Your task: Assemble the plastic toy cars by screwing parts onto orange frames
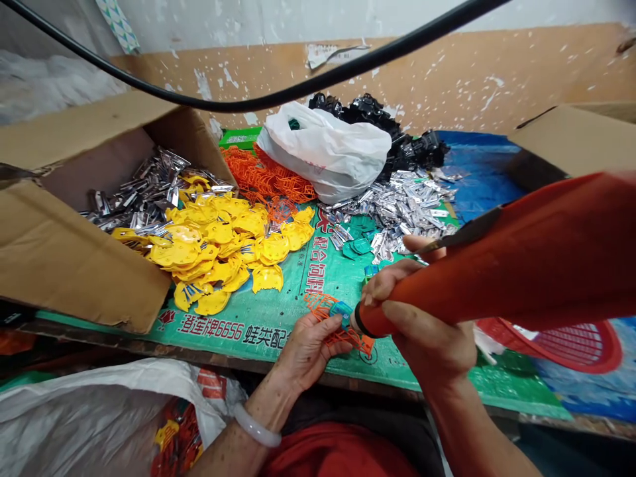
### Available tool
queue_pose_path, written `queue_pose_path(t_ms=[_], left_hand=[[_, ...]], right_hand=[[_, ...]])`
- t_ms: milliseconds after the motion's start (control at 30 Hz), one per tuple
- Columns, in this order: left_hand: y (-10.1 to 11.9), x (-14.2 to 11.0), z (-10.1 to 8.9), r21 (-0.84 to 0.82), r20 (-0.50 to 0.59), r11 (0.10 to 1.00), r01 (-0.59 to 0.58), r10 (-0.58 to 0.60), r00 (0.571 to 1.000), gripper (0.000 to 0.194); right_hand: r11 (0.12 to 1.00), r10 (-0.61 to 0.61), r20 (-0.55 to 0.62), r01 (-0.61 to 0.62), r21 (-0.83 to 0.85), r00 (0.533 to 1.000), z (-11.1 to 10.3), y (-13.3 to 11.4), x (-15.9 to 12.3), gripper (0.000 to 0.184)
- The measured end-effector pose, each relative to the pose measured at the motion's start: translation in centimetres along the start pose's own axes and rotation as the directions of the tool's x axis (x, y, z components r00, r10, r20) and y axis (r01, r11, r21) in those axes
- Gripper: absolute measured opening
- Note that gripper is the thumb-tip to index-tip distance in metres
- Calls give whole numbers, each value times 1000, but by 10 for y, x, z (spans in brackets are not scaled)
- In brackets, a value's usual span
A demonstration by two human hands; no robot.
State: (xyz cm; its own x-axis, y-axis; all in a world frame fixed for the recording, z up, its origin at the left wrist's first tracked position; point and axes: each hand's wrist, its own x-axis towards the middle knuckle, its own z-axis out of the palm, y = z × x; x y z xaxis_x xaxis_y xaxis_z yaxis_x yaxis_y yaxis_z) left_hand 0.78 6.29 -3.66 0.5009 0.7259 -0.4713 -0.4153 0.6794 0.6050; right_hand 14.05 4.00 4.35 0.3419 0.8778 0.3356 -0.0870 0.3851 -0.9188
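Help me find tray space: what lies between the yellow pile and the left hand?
Between the yellow pile and left hand, the head view shows only the printed green sheet and small dark specks.

Moderately bright, fairly even light seems to fall from above—small glints on the metal pieces (407, 202), a soft sheen on the green sheet (268, 308). The box (74, 252) is shaded inside; below the table's edge (199, 348) it is dark. Wide-angle stretch enlarges the tool (497, 265)—its near end looks soft.
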Motion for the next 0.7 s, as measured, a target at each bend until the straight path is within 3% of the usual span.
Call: queue_pose_path(t_ms=[200,467,600,700], left_hand=[[1,-2,1,-2,-9,1000,-21,21,1000,29],[2,-2,4,34,-31,999,-25,26,999,28],[0,-4,5,82,-26,994,-74,77,997,20],[-2,-5,6,133,-71,988,-79,89,993,24]], right_hand=[[999,-31,21,32,-36,999,1,7,-1,10],[998,-47,26,46,53,999,0,11,-5,9],[999,5,27,-6,42,1000,3,3,-4,14],[996,83,29,-84,41,996,7,-4,0,19]])
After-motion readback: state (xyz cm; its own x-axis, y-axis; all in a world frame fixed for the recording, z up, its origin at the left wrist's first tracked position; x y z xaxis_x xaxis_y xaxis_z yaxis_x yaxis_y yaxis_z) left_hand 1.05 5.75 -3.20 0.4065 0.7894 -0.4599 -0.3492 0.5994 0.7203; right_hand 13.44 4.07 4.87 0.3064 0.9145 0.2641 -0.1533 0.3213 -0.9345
